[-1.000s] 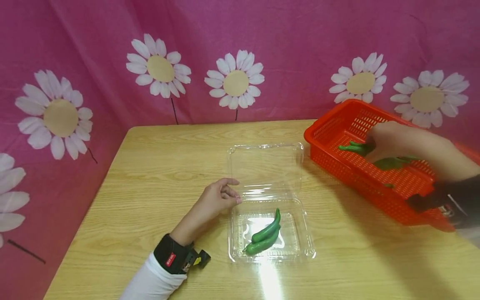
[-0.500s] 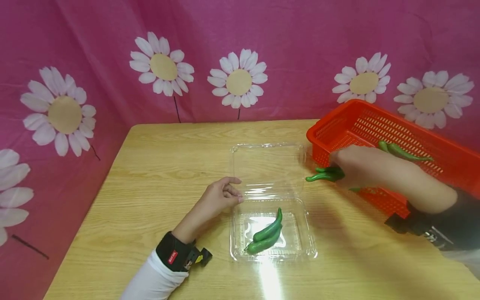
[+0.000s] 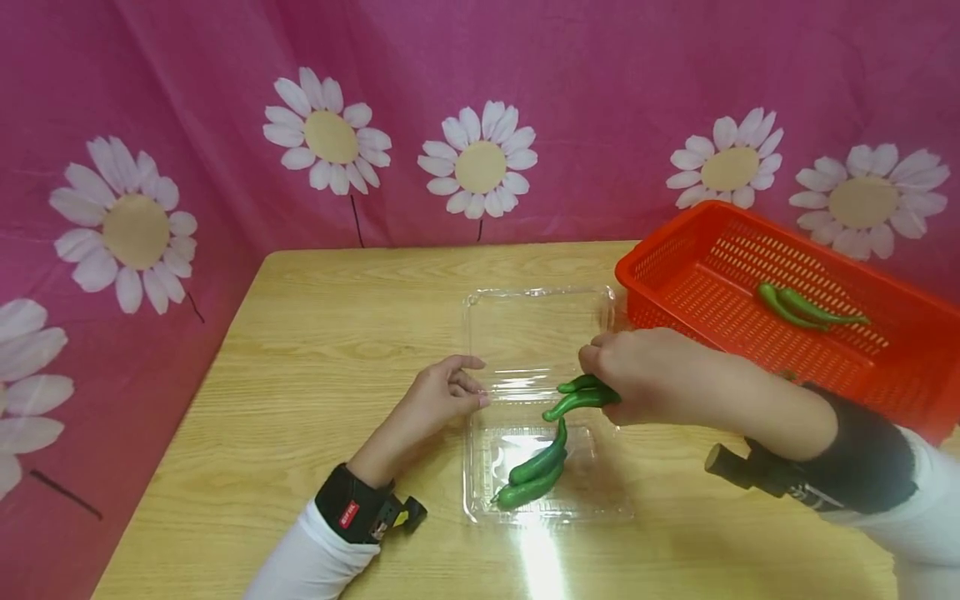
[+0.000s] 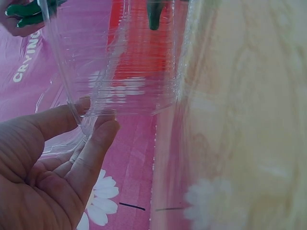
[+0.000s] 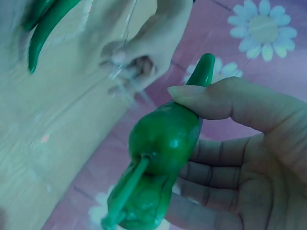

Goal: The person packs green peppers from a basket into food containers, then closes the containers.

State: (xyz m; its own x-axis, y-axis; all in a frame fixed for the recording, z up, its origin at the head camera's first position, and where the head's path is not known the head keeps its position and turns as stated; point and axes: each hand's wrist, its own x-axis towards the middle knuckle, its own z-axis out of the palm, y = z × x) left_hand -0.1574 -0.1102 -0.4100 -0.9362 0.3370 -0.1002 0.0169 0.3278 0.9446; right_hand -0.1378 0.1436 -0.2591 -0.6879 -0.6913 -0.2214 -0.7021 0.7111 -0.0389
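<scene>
My left hand (image 3: pixel 438 396) stays at the left side of a clear plastic clamshell container (image 3: pixel 536 333), which lies with its lid folded back. The left wrist view has thumb and fingers pinching the container's edge near the hinge. Two green chili peppers (image 3: pixel 531 482) lie side by side in the container's near half. Above its right side, my right hand (image 3: pixel 652 375) grips two more green chili peppers (image 3: pixel 581 401), their tips pointing left. In the right wrist view, one of these held peppers (image 5: pixel 165 136) shows its stem end between thumb and fingers.
A red perforated plastic basket (image 3: pixel 652 308) stands at the right, with a couple of green peppers (image 3: pixel 813 310) on its floor; the right forearm hides part of it. A pink curtain (image 3: pixel 577 167) with daisies hangs behind the wooden table (image 3: pixel 315 333).
My right hand has come out of the basket with two green peppers and moved left and nearer, over the container. The left hand has stayed at the container's edge.
</scene>
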